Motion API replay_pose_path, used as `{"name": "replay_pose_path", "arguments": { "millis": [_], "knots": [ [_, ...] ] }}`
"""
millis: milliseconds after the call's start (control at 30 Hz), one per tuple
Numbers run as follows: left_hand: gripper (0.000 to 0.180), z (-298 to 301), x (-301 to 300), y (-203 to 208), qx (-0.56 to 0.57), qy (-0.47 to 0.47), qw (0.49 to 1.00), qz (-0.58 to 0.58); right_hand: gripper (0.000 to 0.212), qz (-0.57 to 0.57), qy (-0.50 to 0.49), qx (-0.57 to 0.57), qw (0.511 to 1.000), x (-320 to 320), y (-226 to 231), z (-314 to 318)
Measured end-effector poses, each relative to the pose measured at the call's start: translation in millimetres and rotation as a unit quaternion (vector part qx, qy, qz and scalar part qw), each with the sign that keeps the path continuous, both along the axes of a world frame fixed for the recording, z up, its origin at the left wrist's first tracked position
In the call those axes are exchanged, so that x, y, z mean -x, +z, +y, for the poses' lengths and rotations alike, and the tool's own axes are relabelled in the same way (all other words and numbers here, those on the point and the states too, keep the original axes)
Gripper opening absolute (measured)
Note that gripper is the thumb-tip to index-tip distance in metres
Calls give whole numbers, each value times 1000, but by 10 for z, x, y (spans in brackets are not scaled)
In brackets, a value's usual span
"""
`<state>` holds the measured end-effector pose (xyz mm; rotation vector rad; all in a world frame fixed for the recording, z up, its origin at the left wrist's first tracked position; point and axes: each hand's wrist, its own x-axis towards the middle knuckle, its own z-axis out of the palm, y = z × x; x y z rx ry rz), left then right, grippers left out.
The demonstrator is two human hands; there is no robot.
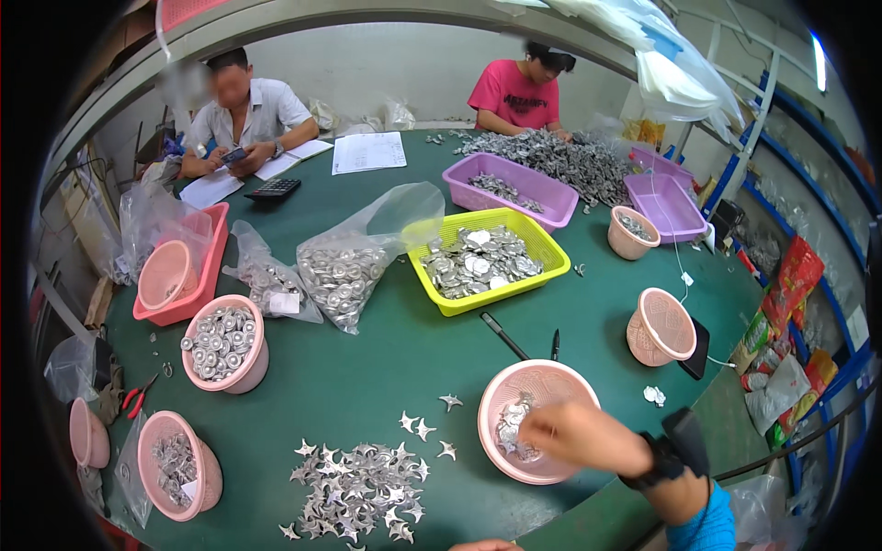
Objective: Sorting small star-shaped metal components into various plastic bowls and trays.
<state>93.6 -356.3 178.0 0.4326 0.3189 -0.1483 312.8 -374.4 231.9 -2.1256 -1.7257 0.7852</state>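
Observation:
My right hand (581,435) reaches over the pink basket (540,369) at the near right of the table. Its fingers are curled together and dip toward the small silver metal pieces (511,424) inside; whatever they pinch is hidden. Only a sliver of my left hand (487,545) shows at the lower edge, with its fingers out of sight. Left of the basket lies a loose heap of star-shaped silver metal pieces (358,491) on the green table (404,367). A few such pieces lie apart between the heap and the basket.
Beyond stand a yellow-green basket (445,307) of silver discs, a bag of metal parts (344,275) and a purple tray (459,174). More pink baskets (262,358) line the left. Two people (524,92) sit across the table. A black pen (555,344) lies behind my basket.

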Motion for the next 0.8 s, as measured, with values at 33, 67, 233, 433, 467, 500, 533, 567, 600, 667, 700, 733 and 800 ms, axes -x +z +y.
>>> {"name": "replay_pose_path", "arguments": {
  "millis": [33,67,233,433,467,500,533,567,600,667,700,733,800],
  "knots": [
    [16,-47,-8,40,-17,1,999,31,16,-44,-11,14,999,-104,-125,61],
    [16,-61,-3,46,-17,0,999,29,18,-84,-20,27,996,-201,-271,132],
    [14,-52,13,90,-75,64,994,56,16,-181,102,-16,978,-237,-790,230],
    [10,21,95,-2,-93,127,986,50,15,-169,53,32,984,-379,-741,180],
    [9,22,109,-7,-95,144,984,52,15,-170,34,36,984,-401,-668,147],
    [7,18,118,-7,-92,151,983,54,15,-171,38,36,984,-431,-640,120],
    [7,14,121,-10,-91,150,983,52,17,-182,8,10,983,-463,-607,76],
    [7,7,126,-15,-90,149,983,51,19,-191,-21,-16,981,-466,-572,57],
    [7,-3,132,-17,-90,149,983,52,19,-192,-20,-16,981,-422,-545,60],
    [7,-13,140,-38,-87,136,986,48,17,-269,42,99,957,-244,-472,114],
    [7,-20,146,-51,-86,125,987,47,21,-269,19,99,958,-197,-519,142],
    [7,-35,149,-70,-87,126,987,47,25,-242,-73,80,964,-175,-586,183],
    [7,-60,150,-121,-101,115,988,23,26,-224,-109,29,968,-232,-653,180]
  ]
}}
